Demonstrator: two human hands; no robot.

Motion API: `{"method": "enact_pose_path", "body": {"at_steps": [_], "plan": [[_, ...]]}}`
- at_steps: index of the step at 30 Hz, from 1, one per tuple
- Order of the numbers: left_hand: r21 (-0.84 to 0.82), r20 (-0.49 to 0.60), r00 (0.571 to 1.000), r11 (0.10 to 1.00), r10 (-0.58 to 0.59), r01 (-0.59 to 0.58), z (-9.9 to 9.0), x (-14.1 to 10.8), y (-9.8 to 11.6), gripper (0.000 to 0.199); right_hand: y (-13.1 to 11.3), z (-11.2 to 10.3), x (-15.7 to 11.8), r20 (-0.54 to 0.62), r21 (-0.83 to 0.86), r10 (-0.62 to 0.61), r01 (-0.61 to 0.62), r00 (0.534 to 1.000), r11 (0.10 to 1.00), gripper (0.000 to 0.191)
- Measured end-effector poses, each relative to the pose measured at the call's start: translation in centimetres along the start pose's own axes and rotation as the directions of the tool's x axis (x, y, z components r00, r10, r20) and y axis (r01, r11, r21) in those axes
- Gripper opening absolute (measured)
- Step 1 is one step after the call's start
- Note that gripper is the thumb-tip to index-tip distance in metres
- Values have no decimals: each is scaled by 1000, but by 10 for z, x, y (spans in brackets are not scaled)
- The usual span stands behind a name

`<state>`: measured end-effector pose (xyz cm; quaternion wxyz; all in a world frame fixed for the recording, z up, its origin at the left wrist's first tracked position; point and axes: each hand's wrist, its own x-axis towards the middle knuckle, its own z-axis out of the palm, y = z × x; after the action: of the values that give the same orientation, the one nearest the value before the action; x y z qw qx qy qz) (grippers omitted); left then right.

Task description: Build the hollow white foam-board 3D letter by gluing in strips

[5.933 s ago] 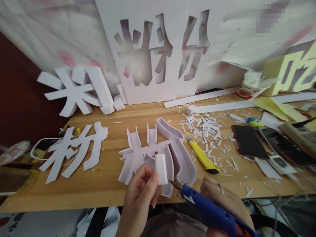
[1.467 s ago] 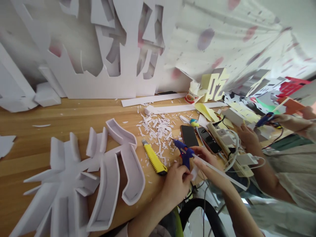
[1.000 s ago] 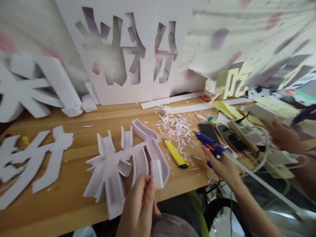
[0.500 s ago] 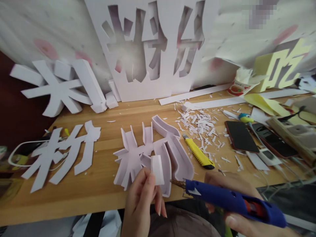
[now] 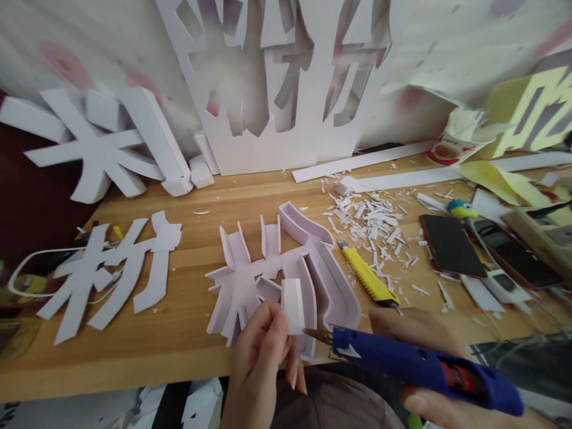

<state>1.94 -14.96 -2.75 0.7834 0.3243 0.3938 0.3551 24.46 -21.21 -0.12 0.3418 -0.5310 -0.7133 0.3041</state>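
Observation:
Between thumb and fingers, my left hand (image 5: 263, 357) pinches a small white foam strip (image 5: 292, 305). My right hand (image 5: 420, 363) is wrapped round a blue glue gun (image 5: 415, 366), its metal tip at the lower right edge of the strip. Beneath and behind the strip, a white foam character with raised side walls (image 5: 241, 274) lies on the wooden table (image 5: 187, 351). A yellow utility knife (image 5: 369, 277) rests to the right of that character.
White scraps (image 5: 375, 220) are scattered behind the knife. Phones (image 5: 451, 245) and cables lie at right. Flat cut-out pieces (image 5: 120, 262) are at left, with a thick foam character (image 5: 105, 152) behind them. A cut-out board (image 5: 268, 155) leans at the back.
The glue gun's tip has come closer to the strip, from a small gap to its edge. The view has shifted slightly, and my left hand still pinches the strip.

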Motion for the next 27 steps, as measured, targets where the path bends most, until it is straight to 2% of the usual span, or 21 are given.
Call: {"method": "enact_pose_path", "body": {"at_steps": [5,9,12,16,21,24,27], "plan": [[19,-3,1000,1000,-8,8,3,-3,3,48,-4,1,4,-17,66,47,-46,999,997,57],[36,-83,996,998,-42,45,9,-6,9,52,-7,-1,5,-21,38,60,-59,998,998,54],[41,-57,997,998,-55,57,11,-6,12,55,-7,-2,4,-34,23,55,-54,998,998,50],[0,-53,995,997,-79,79,10,-9,11,57,-5,1,5,-80,28,59,-57,995,998,55],[-53,6,998,997,-63,64,9,-13,11,54,-2,5,7,-117,46,84,-79,990,996,53],[-60,-27,995,994,-93,91,8,-15,12,54,-2,3,10,-138,42,35,-30,990,999,48],[-74,-16,996,993,-92,90,6,-15,12,55,-3,1,15,-145,59,0,8,989,998,44]]}}
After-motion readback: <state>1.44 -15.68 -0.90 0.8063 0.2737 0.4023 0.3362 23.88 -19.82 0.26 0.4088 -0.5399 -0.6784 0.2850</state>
